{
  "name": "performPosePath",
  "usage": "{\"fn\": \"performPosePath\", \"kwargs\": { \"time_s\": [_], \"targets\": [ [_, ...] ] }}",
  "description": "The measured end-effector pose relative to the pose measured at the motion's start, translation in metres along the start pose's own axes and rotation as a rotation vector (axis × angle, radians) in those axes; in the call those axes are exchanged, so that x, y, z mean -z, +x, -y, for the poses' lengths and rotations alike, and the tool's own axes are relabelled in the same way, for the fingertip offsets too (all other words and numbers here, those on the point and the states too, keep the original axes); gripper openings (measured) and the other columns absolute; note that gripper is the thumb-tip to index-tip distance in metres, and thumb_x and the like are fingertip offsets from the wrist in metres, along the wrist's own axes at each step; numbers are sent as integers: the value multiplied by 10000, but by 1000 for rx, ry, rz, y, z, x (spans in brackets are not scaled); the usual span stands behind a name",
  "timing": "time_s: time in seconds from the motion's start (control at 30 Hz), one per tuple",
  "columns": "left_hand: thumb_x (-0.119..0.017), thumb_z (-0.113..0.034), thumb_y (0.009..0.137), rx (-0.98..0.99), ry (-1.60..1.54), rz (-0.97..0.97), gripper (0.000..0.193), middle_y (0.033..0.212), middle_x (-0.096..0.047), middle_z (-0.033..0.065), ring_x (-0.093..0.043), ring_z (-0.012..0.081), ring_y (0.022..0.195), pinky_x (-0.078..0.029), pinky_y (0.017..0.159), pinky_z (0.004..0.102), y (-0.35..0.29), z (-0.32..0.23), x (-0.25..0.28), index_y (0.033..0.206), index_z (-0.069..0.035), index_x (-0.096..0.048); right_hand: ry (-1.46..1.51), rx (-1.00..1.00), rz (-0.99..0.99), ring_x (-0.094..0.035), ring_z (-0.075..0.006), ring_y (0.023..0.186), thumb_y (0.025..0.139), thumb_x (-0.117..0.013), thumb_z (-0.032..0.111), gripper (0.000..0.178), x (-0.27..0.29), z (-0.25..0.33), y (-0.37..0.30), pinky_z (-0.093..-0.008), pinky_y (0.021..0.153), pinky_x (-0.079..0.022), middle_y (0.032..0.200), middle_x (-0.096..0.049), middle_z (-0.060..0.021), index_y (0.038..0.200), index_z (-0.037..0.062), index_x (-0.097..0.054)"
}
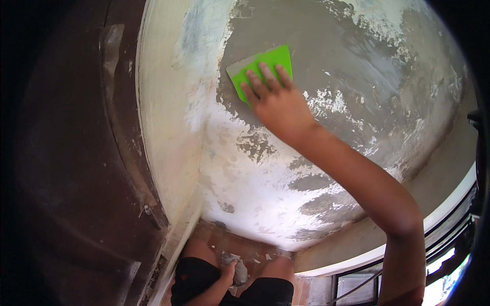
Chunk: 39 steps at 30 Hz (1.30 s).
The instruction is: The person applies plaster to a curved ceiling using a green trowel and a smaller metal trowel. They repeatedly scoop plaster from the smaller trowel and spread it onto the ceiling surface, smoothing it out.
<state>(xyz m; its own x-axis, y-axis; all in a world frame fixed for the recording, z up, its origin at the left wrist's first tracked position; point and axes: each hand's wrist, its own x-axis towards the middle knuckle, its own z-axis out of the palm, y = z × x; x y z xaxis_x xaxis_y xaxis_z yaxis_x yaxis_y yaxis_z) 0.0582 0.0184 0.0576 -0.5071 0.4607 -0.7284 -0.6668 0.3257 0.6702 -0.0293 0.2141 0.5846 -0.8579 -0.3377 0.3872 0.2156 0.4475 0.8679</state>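
Note:
My right hand [278,97] reaches up to the wall, its fingers spread over the back of a bright green plastic spreader [284,55]. The spreader lies tilted against the wall, and grey paste coats its upper left edge. Low down, between my knees, my left hand [228,271] is closed on a lump of grey putty [239,269]; whether anything lies under the lump is hidden. The wall [286,25] carries smooth grey putty in its upper part. White, flaking patches show lower down and to the right.
A dark brown door [66,153] fills the left side, next to a cream wall strip [168,102]. Below is a reddish tiled floor [204,232] with white flakes. A curved white ledge [449,199] and dark window bars [454,224] run along the lower right.

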Motion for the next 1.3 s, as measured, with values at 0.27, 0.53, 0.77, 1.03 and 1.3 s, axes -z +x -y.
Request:
{"fn": "performPosePath", "kwargs": {
  "time_s": [0.27,0.53,0.77,1.03,1.3],
  "targets": [
    [-794,-259,758,109,42,-56,599,1179,-641,191,-630,316,1062,-489,909,403,4,0,-2,1206,78,-580,66,116,264,-433,-395,1359,863,-589,179,463,-11,43,-126,-583,1134,-323,1427,-518,-186,1298,25,-611],
    [-781,-311,782,136,129,-33,690,1300,-560,192,-561,326,1177,-447,983,436,9,8,-3,1319,31,-513,302,-11,517,-482,-348,1336,860,-586,172,425,64,56,-139,-585,1109,-338,1364,-579,-142,1267,56,-626],
    [-754,-281,803,58,-51,142,620,1242,-591,177,-575,302,1145,-466,955,441,33,31,5,1307,2,-529,84,-119,-24,-556,-298,1274,848,-596,104,415,43,-6,-17,-520,1076,-411,1343,-603,-141,1256,36,-630],
    [-796,-234,748,115,-47,-4,589,1167,-649,183,-644,296,1038,-505,878,396,43,34,-1,1199,78,-580,-35,-103,149,-441,-424,1361,881,-569,92,474,-30,53,-14,-641,1102,-332,1477,-463,-209,1347,5,-561],
    [-784,-298,764,57,37,37,762,1342,-530,172,-531,312,1212,-432,1003,424,8,12,5,1374,17,-453,110,157,309,-436,-367,1361,857,-582,159,441,-37,99,-102,-589,1139,-312,1448,-501,-173,1275,24,-627]
  ]
}}
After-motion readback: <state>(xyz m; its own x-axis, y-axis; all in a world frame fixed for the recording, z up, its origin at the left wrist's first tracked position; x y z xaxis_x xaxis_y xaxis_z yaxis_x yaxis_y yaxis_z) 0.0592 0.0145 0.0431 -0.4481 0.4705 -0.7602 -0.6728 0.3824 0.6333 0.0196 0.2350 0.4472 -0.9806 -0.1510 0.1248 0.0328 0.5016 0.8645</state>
